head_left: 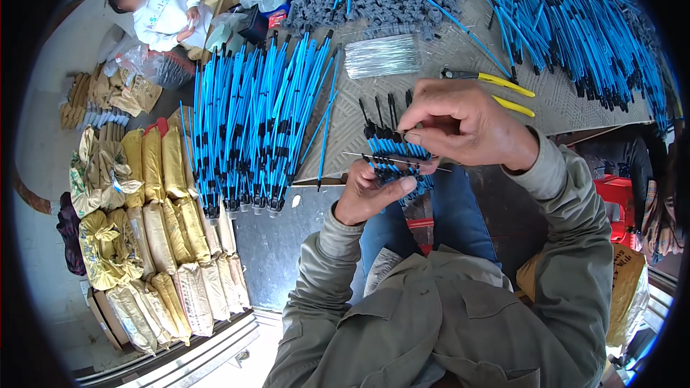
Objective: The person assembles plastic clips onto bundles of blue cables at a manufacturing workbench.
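Note:
My left hand [374,194] is wrapped round a bundle of blue rods with black fittings [392,145], held above my lap at the table's near edge. Their black tips point away from me. A thin metal wire [359,154] lies crosswise over the bundle beside my left fingers. Just above, my right hand [456,118] pinches with thumb and forefinger at the bundle's right side; what sits between those fingertips is too small to make out. Beyond the hands, a flat stack of cut silvery wires [381,56] lies on the table, with yellow-handled pliers [496,86] to its right.
Blue rods stand bunched at the left [259,115], and a larger heap of blue rods [575,29] covers the far right. Grey plastic parts [402,0] are piled at the back. Filled sacks [158,230] line the left floor. Another person [169,11] sits at the far left.

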`<state>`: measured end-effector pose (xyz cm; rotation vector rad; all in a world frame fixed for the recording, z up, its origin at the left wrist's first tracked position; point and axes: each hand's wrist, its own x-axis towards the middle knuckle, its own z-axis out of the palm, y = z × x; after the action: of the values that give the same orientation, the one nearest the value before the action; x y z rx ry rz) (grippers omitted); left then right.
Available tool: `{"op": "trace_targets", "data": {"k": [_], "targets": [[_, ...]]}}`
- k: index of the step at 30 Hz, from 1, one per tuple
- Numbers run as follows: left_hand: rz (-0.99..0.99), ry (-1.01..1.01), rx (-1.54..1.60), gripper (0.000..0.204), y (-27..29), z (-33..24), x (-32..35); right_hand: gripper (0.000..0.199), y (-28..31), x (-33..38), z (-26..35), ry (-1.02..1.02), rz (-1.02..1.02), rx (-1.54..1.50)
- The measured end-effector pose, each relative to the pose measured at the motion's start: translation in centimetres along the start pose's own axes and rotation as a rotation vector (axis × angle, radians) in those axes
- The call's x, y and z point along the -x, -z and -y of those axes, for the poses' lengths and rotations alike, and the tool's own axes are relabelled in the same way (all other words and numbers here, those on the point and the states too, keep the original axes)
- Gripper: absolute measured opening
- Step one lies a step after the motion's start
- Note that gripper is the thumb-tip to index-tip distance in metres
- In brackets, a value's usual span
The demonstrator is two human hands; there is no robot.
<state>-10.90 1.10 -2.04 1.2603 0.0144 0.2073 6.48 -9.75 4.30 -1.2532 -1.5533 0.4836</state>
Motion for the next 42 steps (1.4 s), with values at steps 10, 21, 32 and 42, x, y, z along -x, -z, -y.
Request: {"op": "trace_targets", "data": {"k": [10, 21, 32, 42], "targets": [[-0.010, -0.021, -0.014, 0.026, 0.0, -0.2, 0.1, 0.014, -0.6, -0.6, 0.6, -0.057, 0.001, 0.070], [-0.047, -0.040, -0.026, 0.025, -0.2, -0.4, 0.4, 0.016, -1.0, -1.3, 0.7, -0.011, -0.002, 0.188], [-0.036, -0.012, -0.065, 0.024, -0.2, -0.2, 0.3, 0.020, -0.5, -1.7, 0.2, 0.006, 0.064, 0.187], [-0.022, -0.005, -0.009, 0.023, -0.2, -0.5, 0.1, 0.023, -0.1, -0.7, -0.1, -0.111, 0.102, -0.073]]}}
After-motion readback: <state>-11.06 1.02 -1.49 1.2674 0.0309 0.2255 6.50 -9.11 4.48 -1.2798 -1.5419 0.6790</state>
